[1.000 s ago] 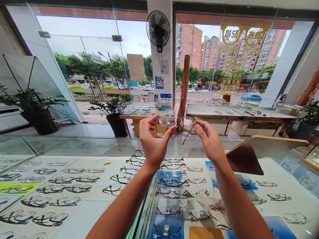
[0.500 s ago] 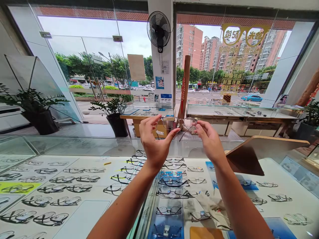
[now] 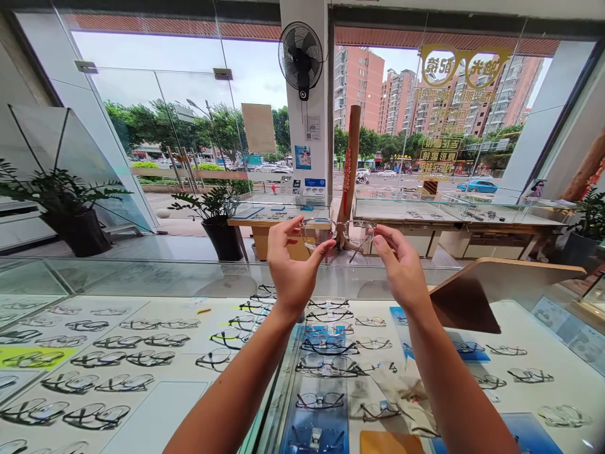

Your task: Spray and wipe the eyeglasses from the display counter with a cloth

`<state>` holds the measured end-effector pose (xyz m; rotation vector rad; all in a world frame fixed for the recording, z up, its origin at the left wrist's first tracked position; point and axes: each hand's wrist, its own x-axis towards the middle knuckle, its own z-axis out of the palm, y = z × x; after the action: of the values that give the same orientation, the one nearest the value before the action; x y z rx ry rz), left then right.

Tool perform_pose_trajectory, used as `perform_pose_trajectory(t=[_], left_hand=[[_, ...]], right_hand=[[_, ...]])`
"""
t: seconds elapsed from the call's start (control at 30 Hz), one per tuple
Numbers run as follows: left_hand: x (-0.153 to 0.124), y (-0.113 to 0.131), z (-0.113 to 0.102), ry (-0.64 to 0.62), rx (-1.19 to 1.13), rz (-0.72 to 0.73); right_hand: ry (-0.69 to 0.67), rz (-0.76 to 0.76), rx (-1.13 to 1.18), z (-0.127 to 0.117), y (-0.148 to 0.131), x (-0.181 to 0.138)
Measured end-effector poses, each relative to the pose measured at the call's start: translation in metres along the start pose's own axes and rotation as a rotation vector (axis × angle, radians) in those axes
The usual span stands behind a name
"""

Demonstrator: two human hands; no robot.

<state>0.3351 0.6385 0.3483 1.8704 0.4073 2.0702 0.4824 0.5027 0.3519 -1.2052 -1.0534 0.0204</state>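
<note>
A pair of thin-rimmed eyeglasses (image 3: 341, 227) is held up at arm's length above the glass counter, lenses upright. My left hand (image 3: 293, 268) pinches the left side of the frame, with the thumb reaching below the left lens. At the right end, the thumb and fingers of my right hand (image 3: 401, 265) grip near the hinge. One temple hangs down behind the right lens. Below my arms, a column of glasses (image 3: 329, 364) lies inside the display case (image 3: 189, 296).
More rows of glasses (image 3: 97, 416) fill the case on the left. A tilted brown board (image 3: 472, 293) stands right of my right forearm. Beyond the counter are a potted plant (image 3: 222, 230), a wooden post (image 3: 350, 170) and a wall fan (image 3: 301, 60) on a pillar.
The eyeglasses have turned slightly and shifted a little to the right in my hands. The small white tag seen near the left lens earlier no longer shows clearly. My forearms have barely moved.
</note>
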Motion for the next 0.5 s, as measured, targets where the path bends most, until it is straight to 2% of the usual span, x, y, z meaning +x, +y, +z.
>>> perform_pose_trajectory(t=[0.17, 0.27, 0.33, 0.5], left_hand=[[0.001, -0.010, 0.003, -0.042, -0.071, -0.116], [0.000, -0.011, 0.004, -0.048, -0.082, -0.122], [-0.001, -0.012, 0.004, -0.034, -0.069, -0.063], [-0.006, -0.019, 0.006, 0.060, 0.022, 0.203]], right_hand=[[0.021, -0.011, -0.017, -0.002, -0.004, -0.002], [0.040, -0.023, -0.025, -0.002, -0.004, -0.002], [0.063, -0.035, -0.012, -0.002, -0.004, -0.001], [0.157, -0.048, 0.073, 0.000, -0.002, 0.000]])
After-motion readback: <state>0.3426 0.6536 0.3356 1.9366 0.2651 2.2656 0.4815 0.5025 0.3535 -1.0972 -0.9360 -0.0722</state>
